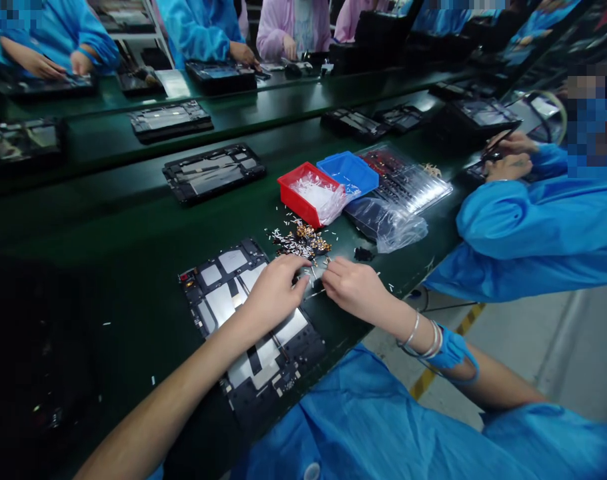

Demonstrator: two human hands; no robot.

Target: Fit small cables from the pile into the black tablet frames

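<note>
My left hand reaches over a tablet whose inside is laid bare, with silver battery panels and black edges. Its thumb and forefinger curl toward each other beside a heap of small gold and black parts mixed with white strips; whatever they hold is too small to name. My right hand is closed in a pinch just right of the left one. A tiny gold piece shows near its fingertips, but the thing gripped is mostly hidden. A few white strips lie on the bench between and around both hands.
Behind the heap stand a red bin of white strips and a blue bin. Clear plastic trays and a plastic bag lie to their right. Another opened tablet rests farther back. Co-workers sit opposite and at right.
</note>
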